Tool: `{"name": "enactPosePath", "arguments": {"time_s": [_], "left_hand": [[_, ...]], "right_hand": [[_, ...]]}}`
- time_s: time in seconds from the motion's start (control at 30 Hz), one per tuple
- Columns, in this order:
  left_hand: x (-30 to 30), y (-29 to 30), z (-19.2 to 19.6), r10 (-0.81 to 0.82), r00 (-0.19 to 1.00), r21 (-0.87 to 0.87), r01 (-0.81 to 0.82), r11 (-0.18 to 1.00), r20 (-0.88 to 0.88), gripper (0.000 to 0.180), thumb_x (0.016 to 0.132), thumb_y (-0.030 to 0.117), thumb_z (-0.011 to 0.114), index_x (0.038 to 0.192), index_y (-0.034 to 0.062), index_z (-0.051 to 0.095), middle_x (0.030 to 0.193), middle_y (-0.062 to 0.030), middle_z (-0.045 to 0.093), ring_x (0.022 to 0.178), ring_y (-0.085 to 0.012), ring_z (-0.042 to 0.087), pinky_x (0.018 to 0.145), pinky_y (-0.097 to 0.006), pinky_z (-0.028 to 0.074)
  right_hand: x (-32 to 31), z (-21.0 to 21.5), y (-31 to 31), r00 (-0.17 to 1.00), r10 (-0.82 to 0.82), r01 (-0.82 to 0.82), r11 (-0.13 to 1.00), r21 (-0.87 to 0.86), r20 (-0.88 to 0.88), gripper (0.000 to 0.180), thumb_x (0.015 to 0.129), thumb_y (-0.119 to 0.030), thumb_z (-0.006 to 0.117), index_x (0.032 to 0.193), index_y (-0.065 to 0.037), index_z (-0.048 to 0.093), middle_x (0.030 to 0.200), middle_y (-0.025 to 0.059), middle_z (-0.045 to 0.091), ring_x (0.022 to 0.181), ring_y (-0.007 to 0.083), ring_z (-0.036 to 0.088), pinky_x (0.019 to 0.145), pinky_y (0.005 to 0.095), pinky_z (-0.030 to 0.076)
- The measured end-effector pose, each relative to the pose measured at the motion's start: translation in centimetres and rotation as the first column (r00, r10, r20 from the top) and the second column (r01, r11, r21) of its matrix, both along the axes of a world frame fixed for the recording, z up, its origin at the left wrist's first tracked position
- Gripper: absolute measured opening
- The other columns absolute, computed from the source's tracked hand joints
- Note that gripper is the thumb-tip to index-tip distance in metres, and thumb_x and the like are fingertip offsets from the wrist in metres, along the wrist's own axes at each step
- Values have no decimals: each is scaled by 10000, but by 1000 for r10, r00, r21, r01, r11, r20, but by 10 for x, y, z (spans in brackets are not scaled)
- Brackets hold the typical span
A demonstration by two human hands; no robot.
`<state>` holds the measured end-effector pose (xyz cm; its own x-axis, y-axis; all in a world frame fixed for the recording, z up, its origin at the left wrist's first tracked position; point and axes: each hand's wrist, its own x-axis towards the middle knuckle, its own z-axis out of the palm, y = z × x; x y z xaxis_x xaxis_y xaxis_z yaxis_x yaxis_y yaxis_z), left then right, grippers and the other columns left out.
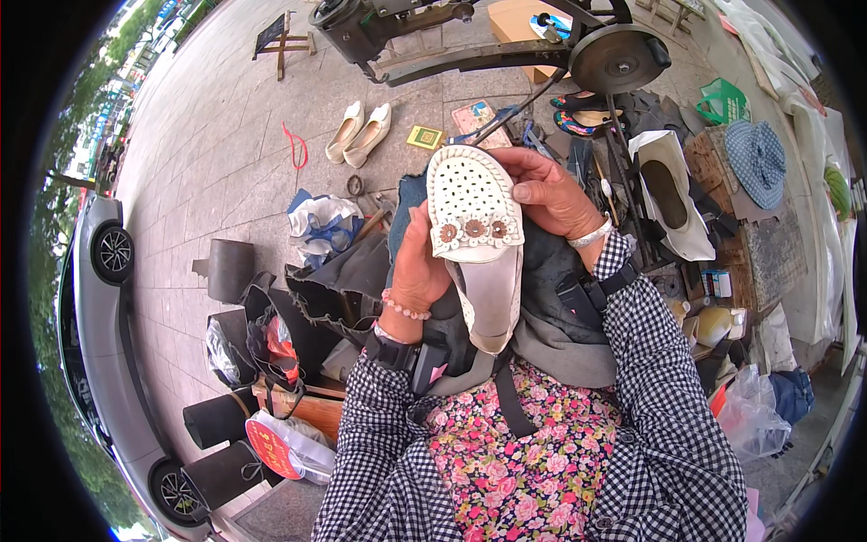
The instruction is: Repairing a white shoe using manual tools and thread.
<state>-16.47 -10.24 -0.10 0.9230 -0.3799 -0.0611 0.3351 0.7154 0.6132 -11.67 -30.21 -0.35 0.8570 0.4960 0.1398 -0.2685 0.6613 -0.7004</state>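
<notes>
A white slip-on shoe (477, 230) with a perforated toe and a row of flower ornaments is held over my lap, its toe pointing away from me. My left hand (421, 262) is closed around its left side, the fingers partly hidden beneath. My right hand (553, 194) grips the toe's right edge, thumb on top and fingers behind. Inside the shoe a pale insole shows toward the heel. Beneath it a dark grey apron (564, 339) covers my lap.
A shoe-repair sewing machine (488, 54) with a dark wheel stands ahead. Cream shoes (359, 134) rest on the pavement, patterned shoes (582, 116) farther right. Dark bags (271, 330) crowd the left; a blue hat (757, 163) lies on a wooden box (736, 235). A silver car (113, 343) is far left.
</notes>
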Motion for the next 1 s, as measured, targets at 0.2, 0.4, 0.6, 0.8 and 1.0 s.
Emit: {"name": "enactPosePath", "arguments": {"time_s": [0.2, 0.4, 0.6, 0.8, 1.0], "left_hand": [[1, 0, -4, 35, 999, 63, -33, 997, -29, 550, 873, 384, 507, 1267, 23, 375, 1214, -103, 504, 1079, -207, 517, 918, -350, 423], [0, -1, -2, 24, 999, 56, -26, 998, 28, 526, 850, 343, 564, 1239, 27, 403, 1185, -94, 527, 1042, -184, 544, 882, -328, 453], [2, 0, -2, 51, 998, 42, -53, 998, 31, 470, 837, 276, 598, 1201, 19, 449, 1133, -93, 563, 1005, -183, 568, 857, -316, 472], [2, 0, 0, 62, 998, 41, -62, 997, 8, 429, 829, 229, 615, 1174, 14, 478, 1091, -88, 590, 966, -173, 589, 831, -307, 487], [2, 0, -2, 70, 997, 70, -71, 995, 11, 441, 823, 245, 625, 1169, 11, 484, 1082, -83, 597, 960, -168, 593, 827, -303, 488]], "right_hand": [[0, 1, 2, 1000, 3, -3, 1000, 3, 15, 523, 729, -34, 662, 1213, 8, 469, 1132, 92, 550, 1055, 168, 516, 954, 297, 387], [1, -3, 0, 1000, 6, -5, 1000, -23, 13, 476, 724, 4, 646, 1175, 9, 493, 1093, 88, 570, 1016, 164, 536, 934, 292, 405], [1, -2, -1, 1000, -2, 3, 999, -52, 9, 445, 711, 25, 650, 1133, 14, 507, 1048, 87, 588, 964, 155, 561, 895, 282, 436], [1, -3, 0, 1000, -9, 11, 997, -78, 20, 420, 707, 20, 660, 1103, 15, 518, 1016, 81, 600, 927, 149, 575, 873, 280, 449], [0, -2, 0, 999, -17, 20, 995, -96, 28, 419, 696, 10, 680, 1086, 13, 527, 999, 74, 605, 916, 145, 578, 861, 276, 454]]}}
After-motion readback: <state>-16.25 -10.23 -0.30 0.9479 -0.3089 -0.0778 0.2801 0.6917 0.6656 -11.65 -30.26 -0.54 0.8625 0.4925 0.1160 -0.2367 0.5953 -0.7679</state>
